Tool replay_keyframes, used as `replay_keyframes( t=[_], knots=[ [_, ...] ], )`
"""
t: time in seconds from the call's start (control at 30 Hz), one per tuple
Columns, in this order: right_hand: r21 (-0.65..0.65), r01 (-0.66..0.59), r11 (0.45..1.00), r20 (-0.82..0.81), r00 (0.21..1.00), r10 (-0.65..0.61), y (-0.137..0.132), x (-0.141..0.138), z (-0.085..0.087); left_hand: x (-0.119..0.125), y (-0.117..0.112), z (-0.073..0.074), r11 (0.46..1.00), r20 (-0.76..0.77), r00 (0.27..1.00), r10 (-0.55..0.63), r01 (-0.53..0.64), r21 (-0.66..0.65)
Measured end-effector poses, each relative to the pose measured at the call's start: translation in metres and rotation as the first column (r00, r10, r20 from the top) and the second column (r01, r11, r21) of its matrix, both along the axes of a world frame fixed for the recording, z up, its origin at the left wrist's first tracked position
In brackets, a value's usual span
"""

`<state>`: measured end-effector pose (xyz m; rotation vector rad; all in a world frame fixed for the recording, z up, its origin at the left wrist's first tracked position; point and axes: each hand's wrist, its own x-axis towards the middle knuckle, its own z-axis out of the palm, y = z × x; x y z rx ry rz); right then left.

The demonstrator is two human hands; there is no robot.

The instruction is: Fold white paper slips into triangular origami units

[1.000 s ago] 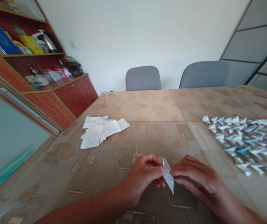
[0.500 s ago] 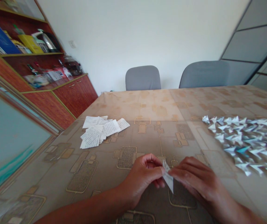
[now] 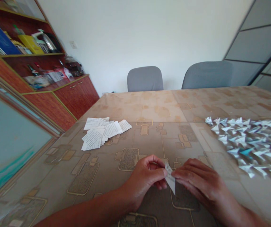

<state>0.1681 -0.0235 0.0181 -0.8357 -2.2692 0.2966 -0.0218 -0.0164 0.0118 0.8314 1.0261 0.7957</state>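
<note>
Between my two hands, just above the patterned tablecloth, is a small folded piece of printed paper [image 3: 170, 182], narrow and pointed at both ends. My left hand [image 3: 149, 171] pinches its left edge between thumb and fingers. On the other side, my right hand [image 3: 198, 178] has its fingertips closed on the paper's right edge, with the fingers pressed together. Part of the paper is covered by the fingertips. A loose pile of printed paper slips [image 3: 104, 132] lies beyond my left hand. To the right, several rows of folded paper pieces [image 3: 256, 145] stand on the table.
The table [image 3: 154, 107] has a cloth with rectangle patterns. Two grey chairs [image 3: 145, 78] stand at its far edge, by a white wall. A wooden cabinet [image 3: 76, 96] with bottles, a kettle and folders is at the left.
Almost nothing differs. The folded paper's lower tip has shifted very slightly up and left; both hands stay in nearly the same place on it.
</note>
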Motion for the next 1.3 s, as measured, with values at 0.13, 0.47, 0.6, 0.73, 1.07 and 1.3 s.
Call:
replay_keyframes(
  t=[0.13, 0.47, 0.6, 0.73, 1.07, 1.3],
  knots=[
    [-0.005, 0.0, 1.0, 0.014, 1.0, 0.0, -0.001, 0.001, -0.002, 0.0, -0.001, 0.0, 1.0, -0.024, 1.0, -0.001, 0.002, 0.015],
    [-0.078, -0.006, 0.997, 0.007, 1.0, 0.006, -0.005, -0.002, -0.007, 0.0, -0.001, 0.002, 0.999, -0.018, 1.0, -0.007, 0.008, 0.046],
    [-0.129, 0.034, 0.991, -0.109, 0.993, -0.048, -0.006, -0.002, -0.008, -0.002, -0.003, 0.001, 0.989, 0.005, 0.999, -0.043, 0.041, 0.143],
    [-0.163, 0.075, 0.984, -0.169, 0.98, -0.102, -0.006, 0.0, -0.003, -0.004, -0.008, 0.001, 0.959, 0.019, 0.996, -0.089, 0.08, 0.271],
    [-0.297, 0.034, 0.954, -0.236, 0.966, -0.108, -0.009, 0.002, -0.006, -0.007, -0.012, 0.007, 0.832, -0.302, 0.951, 0.063, 0.118, 0.542],
    [-0.368, 0.018, 0.93, -0.259, 0.958, -0.121, -0.007, 0.0, -0.005, -0.007, -0.01, 0.006, 0.81, -0.33, 0.94, 0.09, 0.124, 0.573]
  ],
)
